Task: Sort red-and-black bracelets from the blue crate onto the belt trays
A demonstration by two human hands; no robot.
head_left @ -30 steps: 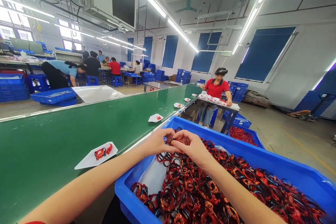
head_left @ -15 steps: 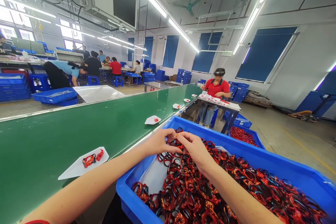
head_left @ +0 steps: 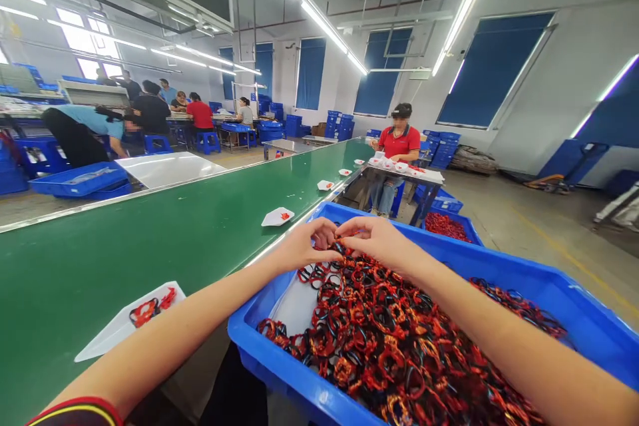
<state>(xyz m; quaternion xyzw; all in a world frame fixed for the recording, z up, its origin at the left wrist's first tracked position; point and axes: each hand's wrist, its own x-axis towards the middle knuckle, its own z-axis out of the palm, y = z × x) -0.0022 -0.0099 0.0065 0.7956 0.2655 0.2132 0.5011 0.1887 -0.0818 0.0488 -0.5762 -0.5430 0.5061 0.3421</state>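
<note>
Head view: left hand [head_left: 304, 249] and right hand [head_left: 384, 243] met over the far end of the blue bin [head_left: 279, 363], fingers of both pinched on one red-and-black ring [head_left: 340, 244] just above the heap of rings [head_left: 394, 339]. It looked light, thin and springy, apt to snag on its neighbours, so best gripped by the band itself, either side. A white tray [head_left: 110, 339] sat on the green belt [head_left: 174, 239] alongside.

no readable text, labels, brands, numbers or signs anywhere in view
</note>
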